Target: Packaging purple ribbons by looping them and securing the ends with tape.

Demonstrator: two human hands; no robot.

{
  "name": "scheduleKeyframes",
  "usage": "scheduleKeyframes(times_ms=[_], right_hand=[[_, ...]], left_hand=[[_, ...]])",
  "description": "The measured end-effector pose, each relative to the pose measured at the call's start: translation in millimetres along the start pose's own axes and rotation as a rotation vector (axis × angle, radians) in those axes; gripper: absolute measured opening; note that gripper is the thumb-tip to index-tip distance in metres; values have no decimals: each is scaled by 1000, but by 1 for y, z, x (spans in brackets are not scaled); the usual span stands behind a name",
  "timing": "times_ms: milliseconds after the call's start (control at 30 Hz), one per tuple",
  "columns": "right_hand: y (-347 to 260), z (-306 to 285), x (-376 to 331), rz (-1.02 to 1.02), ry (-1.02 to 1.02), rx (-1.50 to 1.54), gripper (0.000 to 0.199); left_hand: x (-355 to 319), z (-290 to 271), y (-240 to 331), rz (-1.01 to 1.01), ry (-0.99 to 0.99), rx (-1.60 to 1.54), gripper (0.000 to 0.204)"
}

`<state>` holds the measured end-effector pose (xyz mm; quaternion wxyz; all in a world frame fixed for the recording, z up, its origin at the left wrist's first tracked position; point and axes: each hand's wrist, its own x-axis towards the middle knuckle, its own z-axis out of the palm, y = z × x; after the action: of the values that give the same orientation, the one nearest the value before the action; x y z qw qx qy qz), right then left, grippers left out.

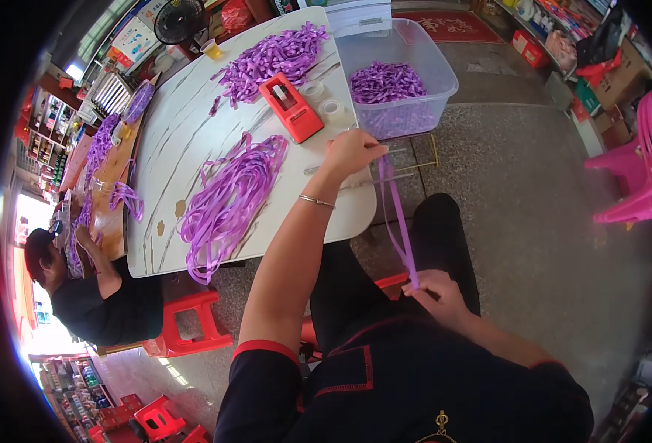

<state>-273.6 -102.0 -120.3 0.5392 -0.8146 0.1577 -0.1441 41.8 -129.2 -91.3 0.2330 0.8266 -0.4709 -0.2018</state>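
One ribbon is pinched taut between left hand and right hand; two tape rolls are seen.

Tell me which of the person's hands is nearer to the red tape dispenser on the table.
Left. The left hand is raised at the table edge, just right of the red tape dispenser, pinching a purple ribbon. The right hand holds the ribbon's lower end over the lap, well away.
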Motion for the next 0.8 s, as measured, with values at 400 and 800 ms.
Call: scheduleKeyframes(times_ms=[400, 800], right_hand=[[1, -4, -53, -35, -74, -29, 11], [-3, -11, -56, 67, -118, 156, 15]], left_hand=[[-1, 2, 4, -4, 17, 49, 30], [-2, 4, 8, 8, 43, 90, 28]])
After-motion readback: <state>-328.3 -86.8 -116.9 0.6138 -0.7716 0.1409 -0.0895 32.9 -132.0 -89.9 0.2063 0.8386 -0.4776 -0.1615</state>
